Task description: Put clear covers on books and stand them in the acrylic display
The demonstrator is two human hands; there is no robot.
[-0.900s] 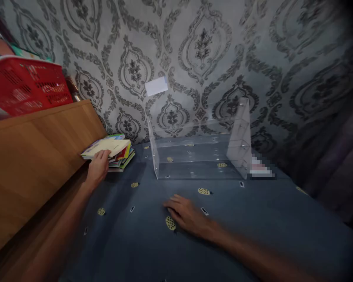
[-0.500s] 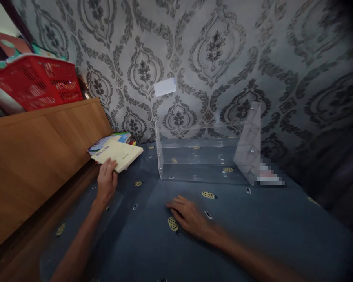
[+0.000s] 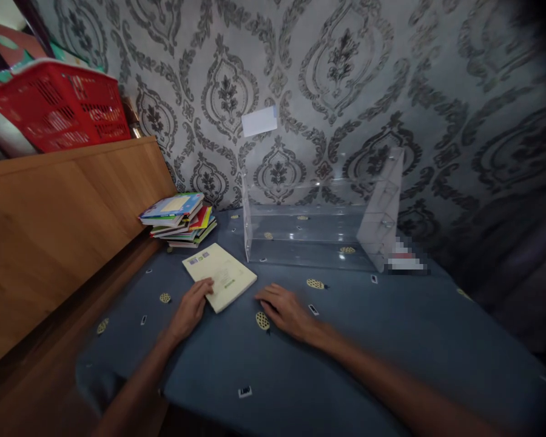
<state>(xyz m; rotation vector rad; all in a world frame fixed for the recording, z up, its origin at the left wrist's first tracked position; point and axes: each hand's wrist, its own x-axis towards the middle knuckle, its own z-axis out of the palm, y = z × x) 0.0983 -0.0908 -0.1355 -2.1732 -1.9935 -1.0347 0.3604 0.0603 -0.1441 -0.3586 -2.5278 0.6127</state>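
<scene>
My left hand (image 3: 192, 308) grips the lower left edge of a pale cream book (image 3: 222, 273), fingers on its cover and the thumb out of sight. The book appears level, low over the dark blue cloth; whether it touches the cloth I cannot tell. My right hand (image 3: 286, 311) rests on the cloth just right of the book, holding nothing, its fingers loosely stretched toward the book. Behind the book, to the left, is an uneven stack of books (image 3: 179, 218) with colourful covers. A clear plastic tiered rack (image 3: 377, 224) stands beyond my right hand.
Patterned grey wallpaper (image 3: 337, 73) rises behind the table, whose blue cloth (image 3: 346, 376) bears pineapple prints. A wooden cabinet (image 3: 73, 218) borders the left side, with a red basket (image 3: 68, 109) on top. Something blurred (image 3: 404, 261) lies right of the rack.
My left hand has brought the cream book from the top of the stack rightward and nearer to me. My right hand stays about where it was. The view has shifted slightly.
</scene>
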